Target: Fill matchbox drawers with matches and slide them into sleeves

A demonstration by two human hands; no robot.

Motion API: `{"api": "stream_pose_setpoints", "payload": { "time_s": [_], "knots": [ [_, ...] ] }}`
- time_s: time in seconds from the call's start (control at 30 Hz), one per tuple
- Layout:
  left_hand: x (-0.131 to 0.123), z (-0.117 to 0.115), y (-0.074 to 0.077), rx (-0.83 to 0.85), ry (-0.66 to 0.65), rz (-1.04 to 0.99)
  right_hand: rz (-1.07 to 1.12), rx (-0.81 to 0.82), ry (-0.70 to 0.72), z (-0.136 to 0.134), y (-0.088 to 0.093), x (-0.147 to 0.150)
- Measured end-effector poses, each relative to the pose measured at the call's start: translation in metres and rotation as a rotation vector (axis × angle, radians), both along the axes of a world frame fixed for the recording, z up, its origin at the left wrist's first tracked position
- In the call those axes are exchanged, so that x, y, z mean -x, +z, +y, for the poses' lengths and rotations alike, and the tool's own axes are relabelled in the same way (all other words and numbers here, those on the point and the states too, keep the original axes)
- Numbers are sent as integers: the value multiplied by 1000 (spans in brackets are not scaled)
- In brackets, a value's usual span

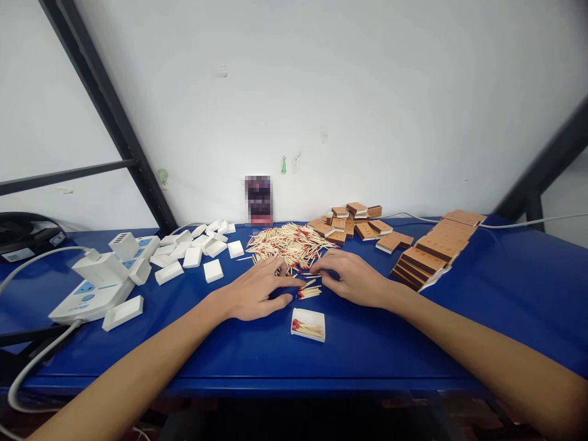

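Observation:
Both hands rest on the blue table (505,294) at the near edge of a pile of red-tipped matches (287,242). My left hand (257,291) lies palm down, fingers stretched toward the matches, touching a few. My right hand (351,278) is also palm down, fingers curled slightly over loose matches. A small bundle of matches (310,293) lies between the two hands. Just in front of them sits a white open matchbox tray (308,324) with a few matches in it.
Several empty white trays (197,248) lie at the left, beside a white power strip (98,278) with cables. Brown matchbox sleeves (353,223) are heaped behind the matches, and stacks of closed boxes (434,251) stand at the right. A small dark card (258,200) leans on the wall.

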State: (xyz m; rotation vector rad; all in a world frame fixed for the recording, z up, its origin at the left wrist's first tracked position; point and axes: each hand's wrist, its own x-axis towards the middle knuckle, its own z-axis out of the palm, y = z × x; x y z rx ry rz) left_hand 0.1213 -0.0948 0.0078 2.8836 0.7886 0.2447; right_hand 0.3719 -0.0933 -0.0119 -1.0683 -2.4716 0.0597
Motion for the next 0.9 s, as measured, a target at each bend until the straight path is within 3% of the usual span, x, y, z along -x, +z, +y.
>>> {"api": "stream_pose_setpoints", "payload": {
  "time_s": [0.9],
  "knots": [
    [-1,0,2,-21,22,25,-12,-16,52,-2,0,0]
  ]
}}
